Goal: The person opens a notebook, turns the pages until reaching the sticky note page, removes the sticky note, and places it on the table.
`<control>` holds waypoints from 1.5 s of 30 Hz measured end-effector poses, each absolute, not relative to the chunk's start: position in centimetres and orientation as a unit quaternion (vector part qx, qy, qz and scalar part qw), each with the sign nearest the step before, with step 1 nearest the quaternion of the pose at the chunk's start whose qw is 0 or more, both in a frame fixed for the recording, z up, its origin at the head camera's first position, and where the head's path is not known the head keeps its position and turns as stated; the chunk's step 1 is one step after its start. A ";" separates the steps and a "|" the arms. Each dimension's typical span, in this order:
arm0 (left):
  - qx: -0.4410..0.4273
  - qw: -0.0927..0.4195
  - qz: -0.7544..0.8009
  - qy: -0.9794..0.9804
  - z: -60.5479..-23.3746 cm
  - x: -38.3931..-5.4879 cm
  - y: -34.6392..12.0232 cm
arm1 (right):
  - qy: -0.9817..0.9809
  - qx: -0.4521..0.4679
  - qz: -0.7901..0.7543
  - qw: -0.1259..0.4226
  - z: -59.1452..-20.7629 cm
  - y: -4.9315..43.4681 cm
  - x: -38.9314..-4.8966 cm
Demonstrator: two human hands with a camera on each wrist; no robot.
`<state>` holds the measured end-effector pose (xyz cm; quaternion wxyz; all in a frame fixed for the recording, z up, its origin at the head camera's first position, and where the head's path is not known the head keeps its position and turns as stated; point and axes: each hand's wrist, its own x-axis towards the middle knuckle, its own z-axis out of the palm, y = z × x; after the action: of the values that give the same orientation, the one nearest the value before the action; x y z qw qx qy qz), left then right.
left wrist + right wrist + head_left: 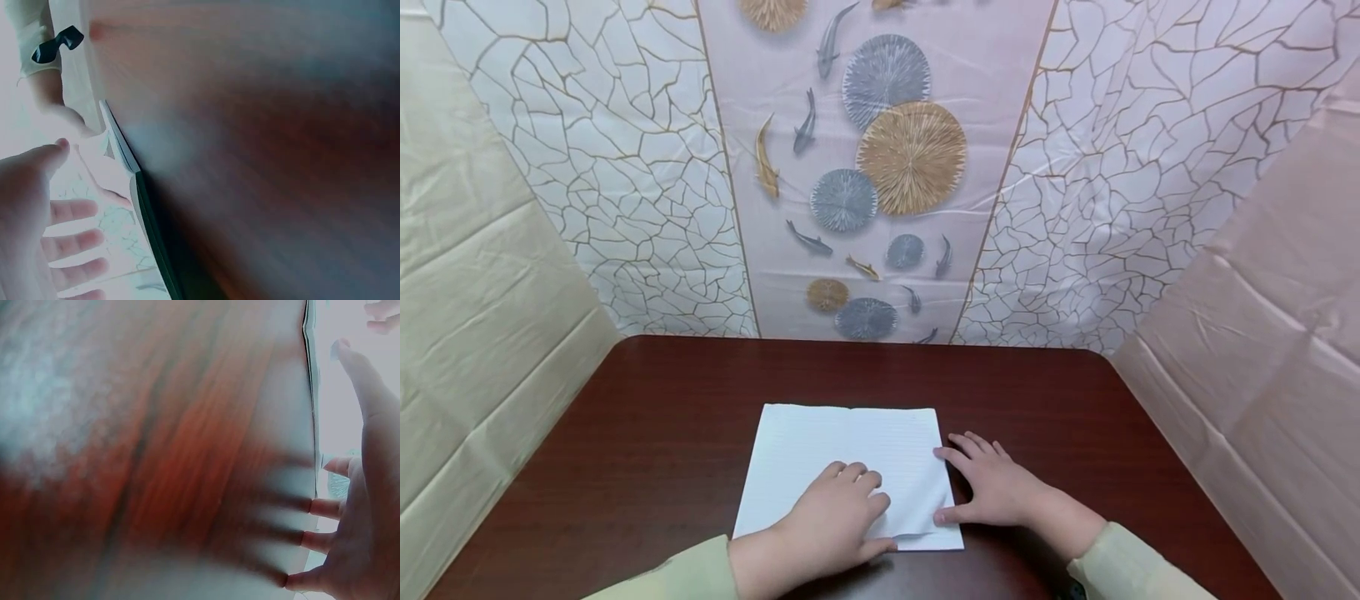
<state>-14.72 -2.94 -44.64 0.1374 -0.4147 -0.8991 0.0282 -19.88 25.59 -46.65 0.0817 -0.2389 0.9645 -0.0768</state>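
A notebook with white lined pages lies open on the dark wooden table. Above its lower middle is my left hand, palm down, holding nothing; the left wrist view shows its fingers apart and fairly straight. At the notebook's right edge, my right hand spreads its fingers, with thumb and index fingertips on the page border. Other right fingertips rest on the tabletop in the right wrist view. The lower right page corner is slightly lifted. Along the notebook's side in the left wrist view runs a dark green edge.
The brown table extends around the notebook on all sides. A patterned cloth with fish and round motifs hangs behind it, and plain pale cloth walls stand at both sides. A black band shows on the right sleeve in the left wrist view.
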 end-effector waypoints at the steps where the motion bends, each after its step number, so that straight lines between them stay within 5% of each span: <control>1: -0.422 0.145 0.031 -0.894 -44.6 -14.7 -2.8 | 0.965 -0.239 -0.076 0.082 -46.6 25.6 -19.9; 9: -0.453 0.187 0.056 -0.870 -44.8 -14.6 -1.8 | 0.965 -0.241 -0.072 0.073 -46.7 25.5 -19.8; 45: -0.436 0.236 0.054 -0.866 -44.6 -14.5 -0.7 | 0.967 -0.242 -0.061 0.044 -47.3 26.5 -19.5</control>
<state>-14.55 -0.72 -44.58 0.2364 -0.4365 -0.8664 0.0538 -19.46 26.53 -47.35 0.0444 -0.2416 0.9675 -0.0607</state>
